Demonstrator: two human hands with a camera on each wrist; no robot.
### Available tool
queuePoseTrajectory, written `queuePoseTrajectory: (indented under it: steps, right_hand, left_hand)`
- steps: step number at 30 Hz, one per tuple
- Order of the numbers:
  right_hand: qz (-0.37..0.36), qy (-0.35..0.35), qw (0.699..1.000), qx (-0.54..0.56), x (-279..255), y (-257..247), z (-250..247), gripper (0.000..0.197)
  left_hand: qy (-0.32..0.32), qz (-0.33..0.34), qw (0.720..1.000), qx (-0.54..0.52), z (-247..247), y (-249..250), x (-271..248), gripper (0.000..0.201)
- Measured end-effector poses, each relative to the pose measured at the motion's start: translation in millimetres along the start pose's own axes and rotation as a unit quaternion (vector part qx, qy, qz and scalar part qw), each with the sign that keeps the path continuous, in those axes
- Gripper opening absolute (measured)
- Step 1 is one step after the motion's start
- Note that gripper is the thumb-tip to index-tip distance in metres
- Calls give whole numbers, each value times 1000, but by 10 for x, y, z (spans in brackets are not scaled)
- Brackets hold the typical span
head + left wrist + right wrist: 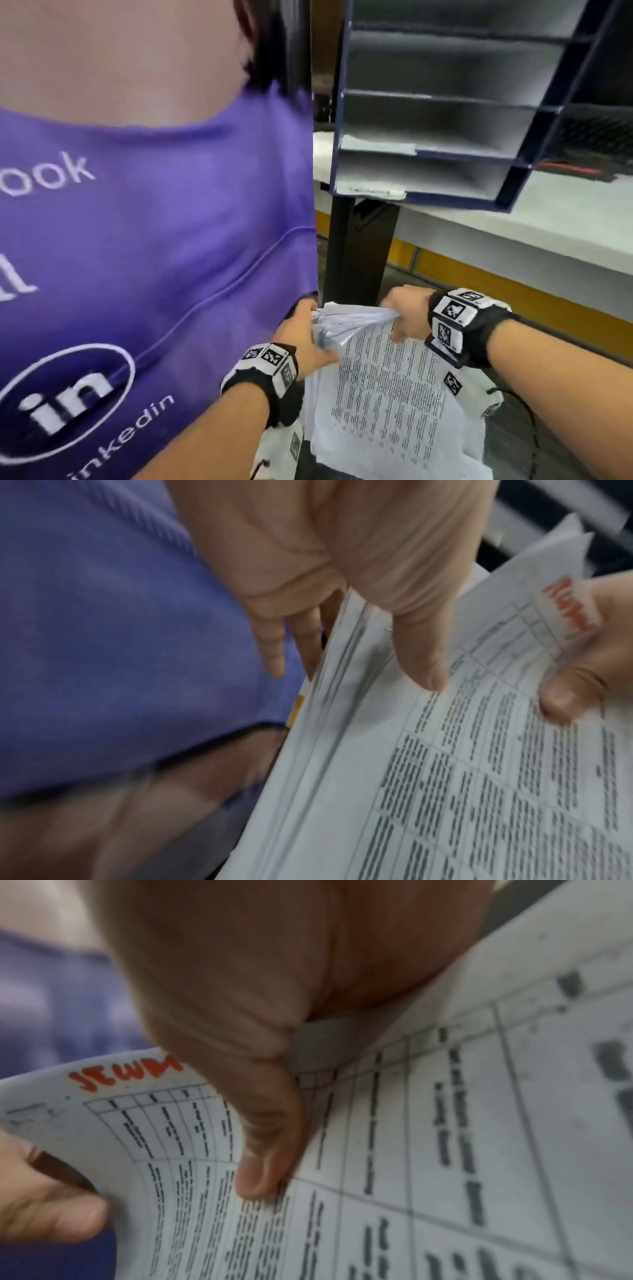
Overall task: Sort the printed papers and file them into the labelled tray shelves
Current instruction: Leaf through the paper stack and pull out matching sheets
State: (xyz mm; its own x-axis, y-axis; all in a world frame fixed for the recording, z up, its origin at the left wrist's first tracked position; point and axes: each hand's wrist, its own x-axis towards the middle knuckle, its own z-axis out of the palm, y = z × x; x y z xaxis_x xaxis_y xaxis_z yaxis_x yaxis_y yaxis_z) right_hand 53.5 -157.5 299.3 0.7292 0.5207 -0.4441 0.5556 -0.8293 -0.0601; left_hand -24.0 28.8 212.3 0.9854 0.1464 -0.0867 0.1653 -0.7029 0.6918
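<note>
A stack of printed papers (pixel 387 394), with tables of text, hangs low in front of me, and both hands hold its top edge. My left hand (pixel 305 337) grips the fanned left corner, thumb (pixel 421 653) on top and fingers behind the papers (pixel 445 777). My right hand (pixel 402 317) pinches the top sheets at the right corner, its thumb (pixel 267 1150) pressing on the page (pixel 445 1150). Red handwriting (pixel 126 1073) marks the top sheet's corner. The dark blue tray shelves (pixel 513 192) stand on the table up and to the right, with white labels (pixel 371 190) on the lower shelf fronts.
A person in a purple shirt (pixel 154 240) stands very close on the left, touching my left hand's side. The white table (pixel 565 219) has a black leg (pixel 356 250) just beyond the papers. A red cable (pixel 565 168) lies behind the shelves.
</note>
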Motion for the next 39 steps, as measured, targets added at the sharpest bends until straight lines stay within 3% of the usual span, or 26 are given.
queuePoseTrajectory:
  steps: [3,6,10,12,14,16,18,20,22,24,28,35,39]
  right_hand:
    - [-4,39,999,4,-552,-89,-348,18]
    - [0,83,997,9,-1098,-176,-640,13]
    - [28,157,987,-8,-1831,-276,-1017,19]
    - [62,230,971,-30,-2173,-284,-1186,24]
    - [96,314,944,-33,-2399,-213,-1316,33]
    - [137,400,906,21,-2529,-26,-1382,60]
    - [178,477,850,138,-2631,206,-1349,93]
    - [175,483,794,326,-2711,416,-1224,113]
    - [118,404,763,490,-2790,509,-1047,97]
    - [62,348,738,575,-2832,528,-890,61]
    - [41,467,706,530,-2809,718,-914,27]
    - [30,627,624,465,-2887,1199,-1227,21]
    - [19,663,599,449,-2932,1456,-1310,18]
  left_hand:
    - [42,18,987,-153,-289,399,-232,81]
    - [68,67,980,-176,-558,768,-459,72]
    - [70,136,968,-197,-885,1282,-741,18]
    - [118,167,953,-225,-1005,1573,-852,8]
    - [157,189,934,-261,-1099,1820,-920,9]
    - [186,198,921,-278,-1189,1989,-946,10]
    - [212,197,907,-306,-1265,2094,-956,10]
    - [223,194,886,-359,-1300,2187,-973,16]
    - [210,187,873,-398,-1277,2299,-975,19]
    - [195,180,871,-414,-1195,2424,-923,22]
    - [212,181,865,-416,-1005,2772,-734,24]
    - [266,243,826,-434,-662,3815,-547,22]
    - [276,249,812,-450,-560,4254,-417,24]
